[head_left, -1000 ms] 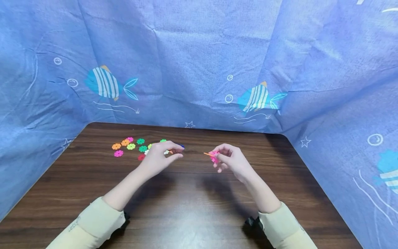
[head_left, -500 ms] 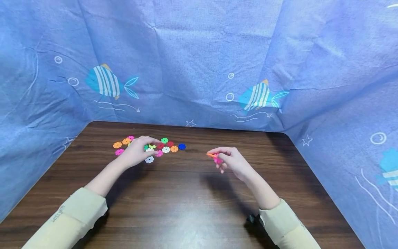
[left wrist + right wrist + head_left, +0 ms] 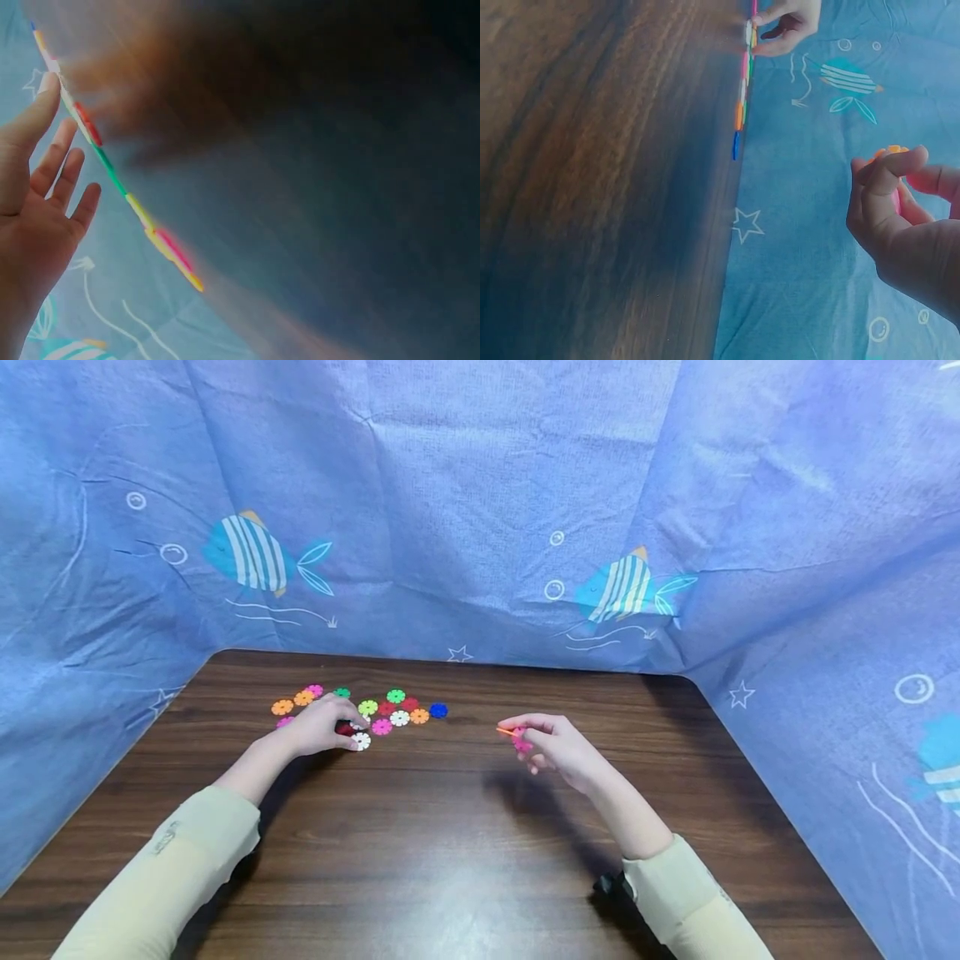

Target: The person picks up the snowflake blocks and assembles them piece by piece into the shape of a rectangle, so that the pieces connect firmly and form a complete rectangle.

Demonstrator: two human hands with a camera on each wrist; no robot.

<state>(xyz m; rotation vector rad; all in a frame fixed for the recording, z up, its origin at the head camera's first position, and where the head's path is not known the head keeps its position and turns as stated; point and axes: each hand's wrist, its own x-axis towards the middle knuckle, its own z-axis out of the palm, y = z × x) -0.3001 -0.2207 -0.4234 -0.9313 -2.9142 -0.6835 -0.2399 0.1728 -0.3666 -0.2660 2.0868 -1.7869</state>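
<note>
Notched flower-shaped plastic discs lie grouped at the back left of the table. Over them, in the head view, hovers my left hand (image 3: 318,727), thumb and fingers apart around a red disc (image 3: 345,729) and beside a white disc (image 3: 362,742). Its fingers look fairly straight in the left wrist view; whether they touch a disc I cannot tell. Off to the right and raised above the table, my right hand (image 3: 558,745) pinches an orange disc (image 3: 506,731) set against a pink disc (image 3: 522,742). In the right wrist view the fingers hide most of both pieces.
Around the left hand lie more discs, including a blue disc (image 3: 438,711), a yellow-green disc (image 3: 368,707) and an orange disc (image 3: 282,707). The dark wooden table (image 3: 420,827) ends at a blue fish-print curtain (image 3: 465,510) on the back and sides.
My left hand has moved left from near the right hand, down to the discs, its fingers lowering around the red one. The right hand has stayed nearly still with its orange and pink discs.
</note>
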